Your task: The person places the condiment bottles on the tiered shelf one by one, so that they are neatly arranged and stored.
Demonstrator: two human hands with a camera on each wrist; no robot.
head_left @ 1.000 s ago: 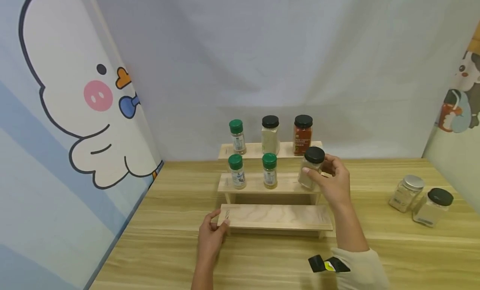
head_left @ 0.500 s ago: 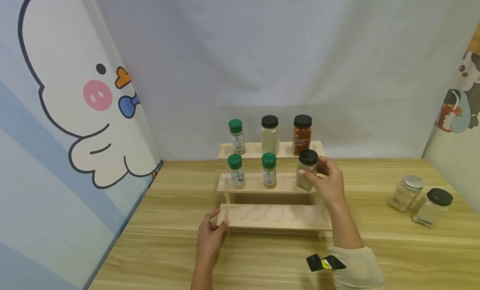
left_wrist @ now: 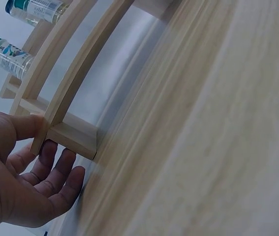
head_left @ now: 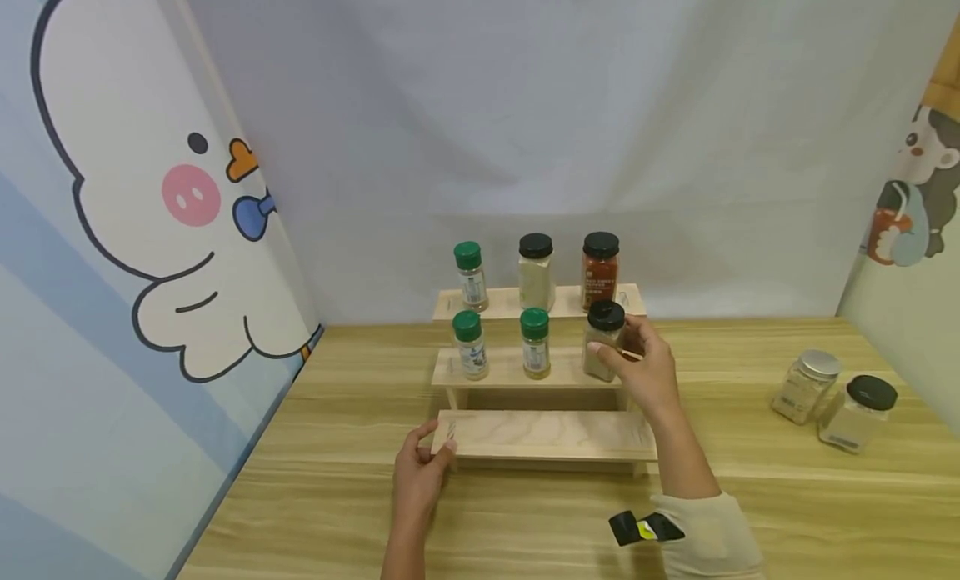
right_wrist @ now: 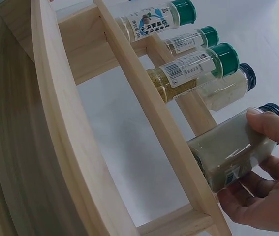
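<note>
Our right hand [head_left: 651,372] pinches a black-lidded jar [right_wrist: 232,150] high on its body, thumb opposite fingers, at the right end of the middle shelf [head_left: 567,368] of a wooden rack [head_left: 504,368]. We judge the jar slightly tilted; whether its whole base bears on the wood, we cannot tell. Doing this well, we think, means squaring the base behind the front edge before loosening the pinch, and staying clear of the green-lidded bottle [head_left: 536,359] to its left and the red jar [head_left: 597,284] on the top shelf [head_left: 501,301] behind. Our left hand [head_left: 422,472] grips the lowest shelf [head_left: 547,434] at its left end, thumb above, fingers below, likely a useful brace. Well to the right, a silver-lidded jar [head_left: 804,388] sits on the tabletop [head_left: 337,447].
</note>
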